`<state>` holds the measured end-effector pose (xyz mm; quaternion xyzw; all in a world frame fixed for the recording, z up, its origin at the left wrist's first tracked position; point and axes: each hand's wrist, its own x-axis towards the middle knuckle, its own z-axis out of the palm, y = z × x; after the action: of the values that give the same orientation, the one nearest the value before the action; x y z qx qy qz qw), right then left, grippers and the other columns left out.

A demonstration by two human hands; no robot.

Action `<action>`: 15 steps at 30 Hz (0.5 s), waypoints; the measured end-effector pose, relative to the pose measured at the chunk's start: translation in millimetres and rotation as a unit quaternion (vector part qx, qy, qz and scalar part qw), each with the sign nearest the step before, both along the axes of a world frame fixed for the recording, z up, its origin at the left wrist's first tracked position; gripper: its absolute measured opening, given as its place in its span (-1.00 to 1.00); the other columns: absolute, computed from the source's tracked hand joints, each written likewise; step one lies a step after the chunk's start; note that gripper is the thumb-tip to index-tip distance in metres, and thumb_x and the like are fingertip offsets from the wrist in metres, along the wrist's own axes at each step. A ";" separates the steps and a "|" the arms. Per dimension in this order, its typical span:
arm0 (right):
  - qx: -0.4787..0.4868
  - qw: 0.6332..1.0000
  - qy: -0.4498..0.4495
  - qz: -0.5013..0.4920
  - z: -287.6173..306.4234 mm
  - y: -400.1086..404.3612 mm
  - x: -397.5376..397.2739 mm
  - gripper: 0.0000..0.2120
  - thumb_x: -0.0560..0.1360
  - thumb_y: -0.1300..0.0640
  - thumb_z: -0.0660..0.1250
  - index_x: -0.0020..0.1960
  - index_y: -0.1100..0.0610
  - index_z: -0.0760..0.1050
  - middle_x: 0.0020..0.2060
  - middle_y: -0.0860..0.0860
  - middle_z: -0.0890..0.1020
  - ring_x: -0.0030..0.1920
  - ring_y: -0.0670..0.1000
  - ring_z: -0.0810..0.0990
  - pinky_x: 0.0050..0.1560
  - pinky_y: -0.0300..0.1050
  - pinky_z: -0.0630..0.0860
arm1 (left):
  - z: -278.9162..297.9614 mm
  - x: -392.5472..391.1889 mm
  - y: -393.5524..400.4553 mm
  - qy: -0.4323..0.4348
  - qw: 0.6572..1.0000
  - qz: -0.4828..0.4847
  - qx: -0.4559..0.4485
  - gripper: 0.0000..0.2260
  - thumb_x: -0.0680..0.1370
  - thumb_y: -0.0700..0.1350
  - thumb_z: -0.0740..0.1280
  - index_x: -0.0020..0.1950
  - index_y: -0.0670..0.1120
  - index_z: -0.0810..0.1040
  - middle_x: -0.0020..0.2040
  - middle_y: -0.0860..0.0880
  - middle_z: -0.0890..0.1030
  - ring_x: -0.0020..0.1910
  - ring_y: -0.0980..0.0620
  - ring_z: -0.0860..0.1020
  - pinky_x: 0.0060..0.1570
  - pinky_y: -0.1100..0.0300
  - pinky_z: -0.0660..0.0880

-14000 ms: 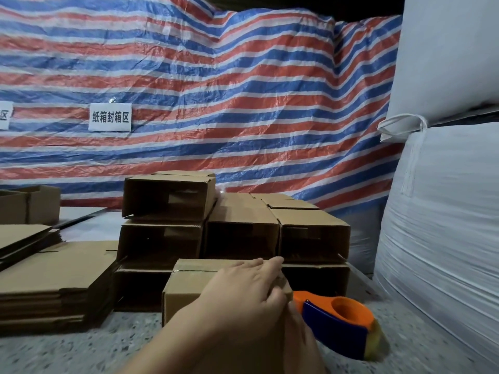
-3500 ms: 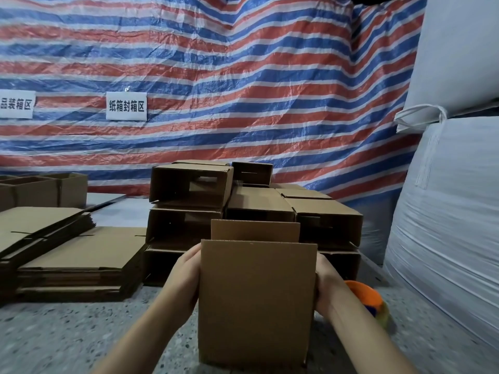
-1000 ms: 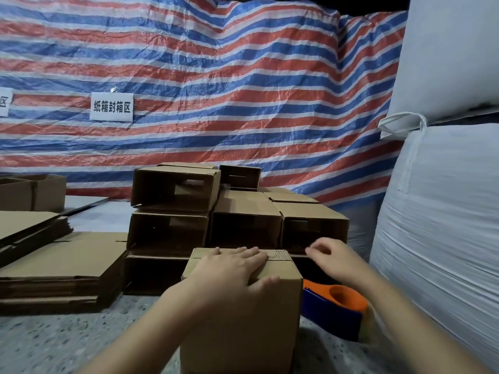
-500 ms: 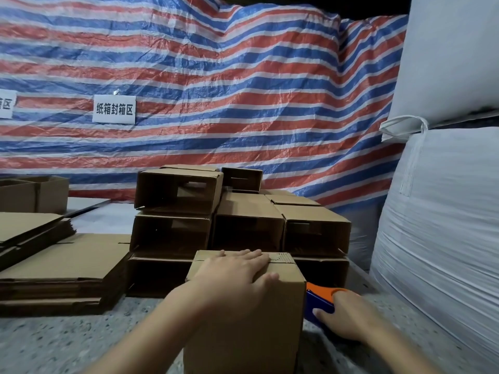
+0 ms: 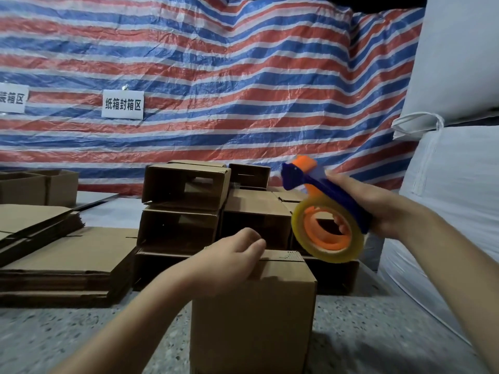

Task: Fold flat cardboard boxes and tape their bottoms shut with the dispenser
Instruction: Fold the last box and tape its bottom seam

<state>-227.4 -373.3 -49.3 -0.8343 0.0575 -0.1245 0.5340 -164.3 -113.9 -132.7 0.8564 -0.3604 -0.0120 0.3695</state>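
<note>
Lifted off the desk (image 5: 67,333) since half a second ago, the tape dispenser (image 5: 325,211) now hangs in the air above the right rear of the box (image 5: 253,319), gripped by the right hand (image 5: 367,209) with fingers curled round its blue handle. Loosely curled fingers of the left hand (image 5: 229,259) rest on the box's closed top flaps. Behind it stand stacked folded boxes (image 5: 183,209); flat cardboard (image 5: 67,252) lies to the left.

Brown box (image 5: 252,317) upright, flaps folded; orange-blue dispenser (image 5: 326,211) raised above right.
</note>
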 end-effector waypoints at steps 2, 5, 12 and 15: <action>-0.005 0.998 0.026 0.050 12.7 14.0 9.2 -0.30 0.21 -0.43 0.44 0.09 0.10 0.60 -0.25 0.05 0.71 -0.36 -0.01 0.67 -0.37 -0.13 0.59 | 1.8 2.5 1.6 0.049 0.997 -0.016 -0.059 -0.68 0.66 0.19 0.05 0.31 0.14 0.45 0.18 0.15 0.55 0.17 0.22 0.50 0.23 0.15 0.44; -0.066 0.992 0.072 0.074 21.4 29.8 26.6 -0.27 0.20 -0.42 0.46 0.17 0.06 0.54 -0.18 0.05 0.73 -0.27 0.01 0.70 -0.27 -0.07 0.64 | 0.9 6.1 1.4 0.087 0.987 -0.039 -0.126 -0.60 0.66 0.21 -0.01 0.28 0.10 0.50 0.20 0.15 0.56 0.19 0.25 0.50 0.13 0.29 0.41; -0.145 0.976 0.136 0.093 20.5 38.7 44.4 -0.18 0.15 -0.41 0.50 0.20 0.13 0.57 -0.01 0.13 0.74 -0.11 0.06 0.72 -0.05 -0.06 0.63 | 5.4 15.5 -7.0 0.208 0.902 0.114 -0.361 -0.34 0.68 0.19 -0.08 -0.18 -0.16 0.66 -0.14 -0.12 0.72 -0.06 -0.03 0.69 0.02 0.11 0.50; -0.160 0.970 0.142 0.112 22.8 41.0 47.2 -0.20 0.23 -0.39 0.50 0.27 0.13 0.53 0.04 0.16 0.73 -0.02 0.12 0.71 -0.01 -0.04 0.62 | 6.4 18.7 -3.3 0.254 0.871 0.113 -0.405 -0.44 0.67 0.17 0.06 -0.27 -0.15 0.63 -0.16 -0.13 0.73 -0.09 -0.05 0.69 -0.12 0.13 0.46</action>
<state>-180.2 -332.3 -26.5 -0.9193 0.0185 0.0482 0.3902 -145.5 -117.2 -126.3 0.6340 -0.1287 -0.0401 0.7615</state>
